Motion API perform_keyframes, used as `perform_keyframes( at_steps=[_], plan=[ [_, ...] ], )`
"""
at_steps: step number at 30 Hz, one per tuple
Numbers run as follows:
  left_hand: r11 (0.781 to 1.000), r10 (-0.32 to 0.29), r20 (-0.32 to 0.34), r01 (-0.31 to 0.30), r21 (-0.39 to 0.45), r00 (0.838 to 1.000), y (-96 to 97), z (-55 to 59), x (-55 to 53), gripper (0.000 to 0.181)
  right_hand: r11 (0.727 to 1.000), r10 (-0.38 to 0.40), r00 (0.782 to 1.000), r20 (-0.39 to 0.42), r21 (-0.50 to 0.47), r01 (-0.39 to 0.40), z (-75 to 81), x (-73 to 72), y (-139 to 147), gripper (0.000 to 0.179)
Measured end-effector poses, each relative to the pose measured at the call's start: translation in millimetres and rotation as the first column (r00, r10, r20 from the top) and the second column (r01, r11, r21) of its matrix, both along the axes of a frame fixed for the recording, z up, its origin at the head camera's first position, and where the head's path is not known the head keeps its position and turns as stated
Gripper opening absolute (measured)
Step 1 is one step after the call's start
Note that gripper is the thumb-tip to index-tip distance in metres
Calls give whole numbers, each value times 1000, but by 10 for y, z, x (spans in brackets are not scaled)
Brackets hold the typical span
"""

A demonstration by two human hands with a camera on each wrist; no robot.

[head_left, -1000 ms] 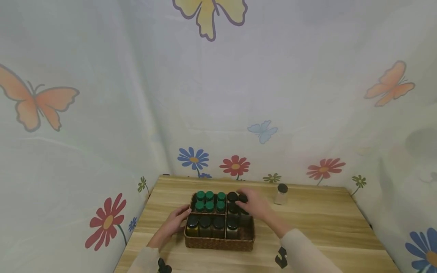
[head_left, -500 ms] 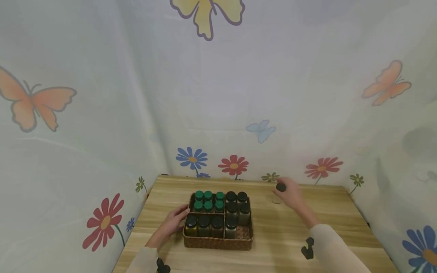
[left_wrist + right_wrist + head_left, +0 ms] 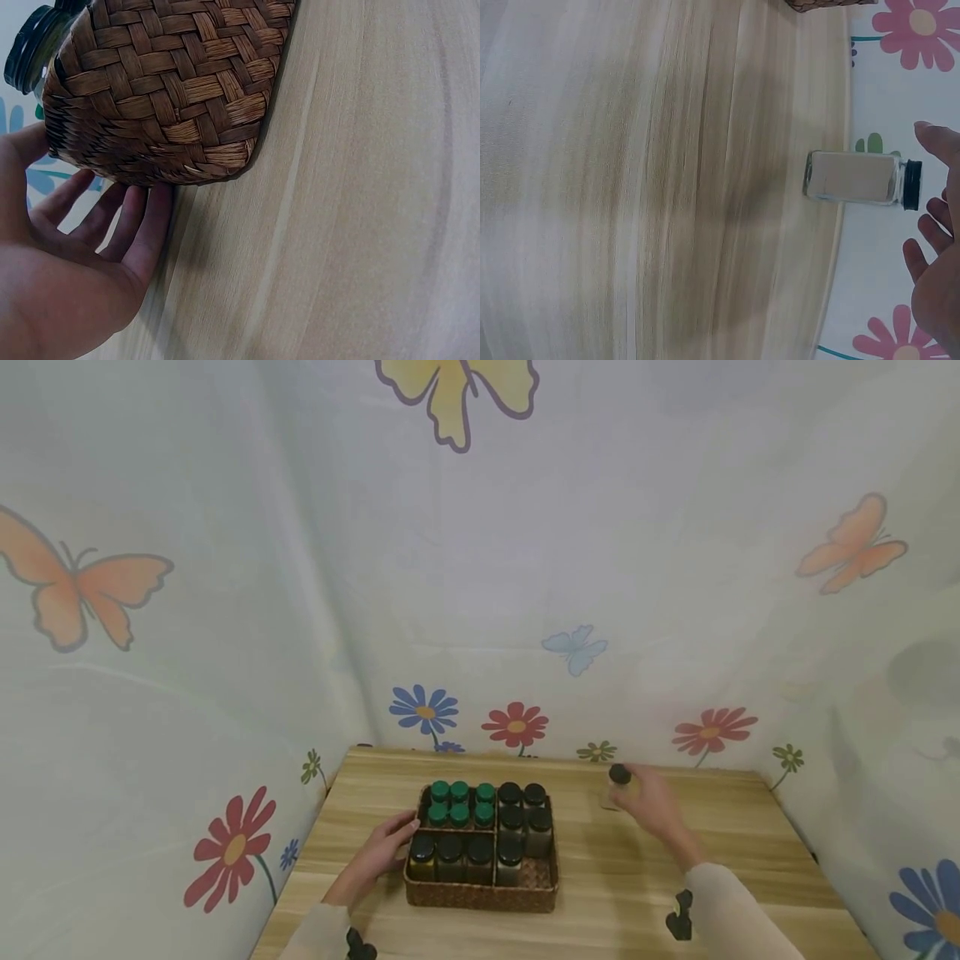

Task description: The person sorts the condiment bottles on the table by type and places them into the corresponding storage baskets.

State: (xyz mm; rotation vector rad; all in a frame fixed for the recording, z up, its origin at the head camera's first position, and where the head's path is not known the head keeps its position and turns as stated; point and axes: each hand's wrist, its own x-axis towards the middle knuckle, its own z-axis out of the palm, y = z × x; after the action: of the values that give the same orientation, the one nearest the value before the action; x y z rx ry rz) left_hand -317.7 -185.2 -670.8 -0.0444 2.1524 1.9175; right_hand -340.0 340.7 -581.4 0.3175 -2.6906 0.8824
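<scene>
My left hand [image 3: 384, 847] rests at the left end of a woven basket [image 3: 180, 90], its fingertips touching the outer wall and its thumb up at the rim. To the right of the basket, a clear glass spice jar [image 3: 853, 177] with a black lid [image 3: 619, 773] and pale beige contents stands upright near the table's back edge. My right hand [image 3: 651, 802] is around the jar's right side. In the right wrist view its thumb [image 3: 937, 140] and fingers are spread on either side of the lid, with a gap showing between.
Several small jars with green lids [image 3: 459, 814] fill the basket's back-left compartment. Jars with black lids [image 3: 450, 847] stand in its front-left and right compartments; bare woven bottom [image 3: 536, 875] shows at front right. A flower-and-butterfly sheet [image 3: 480, 568] hangs behind the wooden table [image 3: 720, 843].
My right hand has moved right, from the black-lidded jars in the basket to the lone spice jar, then slightly down beside it. My left hand has stayed at the basket's left end.
</scene>
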Motion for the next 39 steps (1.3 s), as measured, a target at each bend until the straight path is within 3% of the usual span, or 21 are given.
perform_keyframes(
  at_steps=[15, 19, 28, 39],
  plan=[
    [1000, -3, -6, 3, 11, 1000, 35, -17, 0, 73, 996, 43, 985, 168, 66, -54, 12, -70, -58, 90],
    [999, -5, -10, 5, 35, 1000, 39, -35, 1, 73, 995, 34, 988, 152, 85, -47, 4, -68, -71, 86],
    [1000, 20, -10, -20, 15, 1000, 16, -31, 0, 73, 997, 22, 1000, 16, 76, -24, -75, -54, -48, 52],
    [1000, 21, -12, -21, 17, 1000, 14, -19, 29, 72, 999, -26, 996, 87, -19, 28, -195, -43, -49, 53]
  ],
)
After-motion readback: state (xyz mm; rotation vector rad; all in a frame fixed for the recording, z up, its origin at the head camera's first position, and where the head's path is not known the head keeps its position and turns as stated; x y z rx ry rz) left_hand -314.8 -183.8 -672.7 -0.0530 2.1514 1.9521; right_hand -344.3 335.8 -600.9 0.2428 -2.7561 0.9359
